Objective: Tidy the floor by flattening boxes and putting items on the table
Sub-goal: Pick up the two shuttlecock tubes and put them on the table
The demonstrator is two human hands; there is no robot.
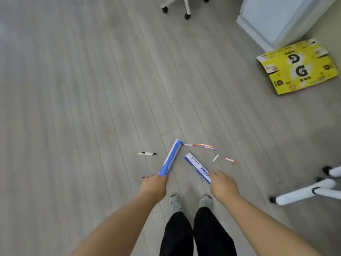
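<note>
Grey plank floor point(73, 89) filled my feed, with both bare arms reaching out from 6 o'clock over two grey shoes point(175, 202). My left hand point(154, 185) was curled round the near end of a long blue box point(170, 157), which angled away towards 12 o'clock. A purple tip point(143, 177) poked out at that hand's left edge, though I could not tell what it belonged to. My right hand point(223, 183) gripped the near end of a white box point(198, 167) with blue print, its far end pointing towards 11 o'clock. I saw only the backs of both hands, so the fingers were hidden. Loose markers point(204, 145) lay scattered on the floor just beyond the boxes, most of them towards 1 o'clock. A black and yellow pair point(147, 153) lay side by side at 11 o'clock of the left hand. At 2 o'clock a yellow box point(297, 69) lay flattened beside a white cabinet point(276, 19). One chair base point(184, 6) stood at 12 o'clock and another chair's legs point(313, 191) at 3 o'clock.
</note>
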